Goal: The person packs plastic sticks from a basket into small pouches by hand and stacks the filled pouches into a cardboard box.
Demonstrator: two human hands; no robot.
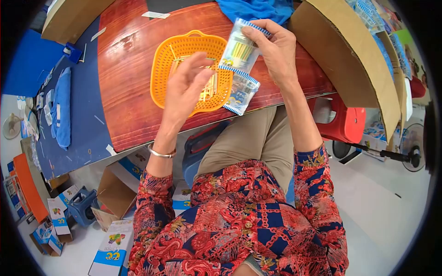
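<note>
The right hand (280,54) is holding a blue-striped clear packet (238,46) above the right rim of the orange basket (159,73), its grip pinching the packet's upper edge, with thin sticks (241,52) showing inside. The left hand (185,86) is hovering over the basket's loose sticks (210,91), its grip spread and apparently empty. A second packet (241,93) is lying at the surface's (129,78) near edge. Packet filling seems to be underway; the next move is probably calling for steadying the packet and gathering sticks.
</note>
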